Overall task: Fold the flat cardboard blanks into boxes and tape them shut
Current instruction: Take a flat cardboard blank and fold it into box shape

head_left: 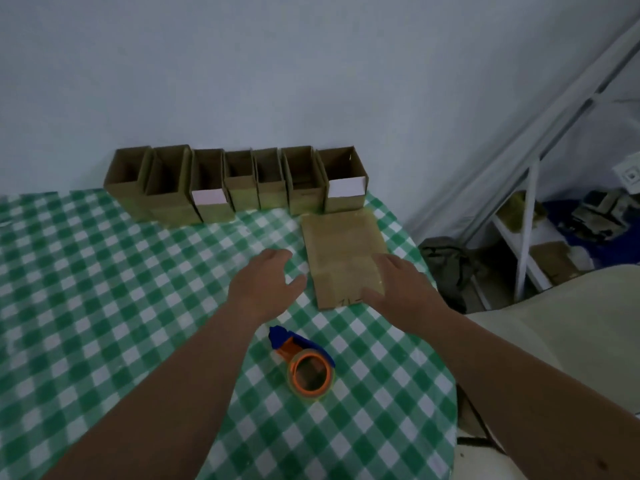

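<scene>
A flat cardboard blank lies on the green checked tablecloth, right of centre. My right hand rests on the blank's near right corner with fingers spread. My left hand hovers just left of the blank, fingers relaxed, holding nothing. A tape dispenser, blue and orange with a clear tape roll, lies on the cloth between my forearms. Several folded cardboard boxes, open at the top, stand in a row along the wall at the back.
The table's right edge curves close to the blank. Beyond it stand a white metal shelf frame with cardboard and clutter, and a dark bag on the floor. A pale wall rises behind the boxes.
</scene>
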